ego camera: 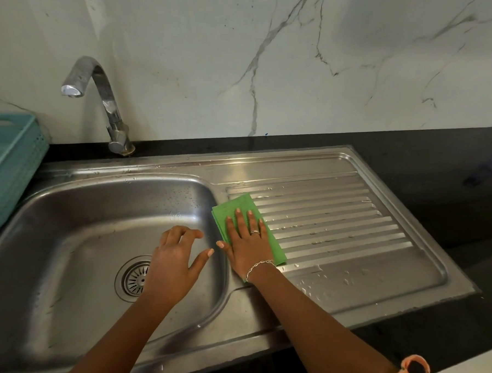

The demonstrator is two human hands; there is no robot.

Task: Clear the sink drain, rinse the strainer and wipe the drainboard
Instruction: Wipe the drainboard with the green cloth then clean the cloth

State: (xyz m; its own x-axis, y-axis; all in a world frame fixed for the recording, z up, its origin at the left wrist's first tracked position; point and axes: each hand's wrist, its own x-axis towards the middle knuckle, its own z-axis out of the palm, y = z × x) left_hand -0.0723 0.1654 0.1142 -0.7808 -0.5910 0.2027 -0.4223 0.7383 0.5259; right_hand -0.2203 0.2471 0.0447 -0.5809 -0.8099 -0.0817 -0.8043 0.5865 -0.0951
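A white marble-veined wall (pixel 289 55) rises behind a black stone countertop (pixel 453 204), into which the steel sink unit is set. Far left of the left hand, a teal slotted plastic basket (pixel 7 170) sits on the counter, out of the wet work. Beyond that hand, a curved chrome tap (pixel 103 102) points over the stainless steel basin (pixel 70 224), with no visible stream. The round slotted metal strainer (pixel 132 277) sits in the drain, partly hidden by the left wrist.

The left hand (pixel 174 258) hangs over the basin holding nothing, fingers loosely curled and thumb out, probably for balance. Just right of it, the right hand (pixel 249 243) lies flat with straight, slightly spread fingers. It presses a folded green cloth (pixel 237 205) onto the basin-side end of the ribbed steel drainboard (pixel 341 224), so the whole palm can drive the wipe. Water droplets (pixel 310 290) lie right of that hand, so the wiping looks barely begun.
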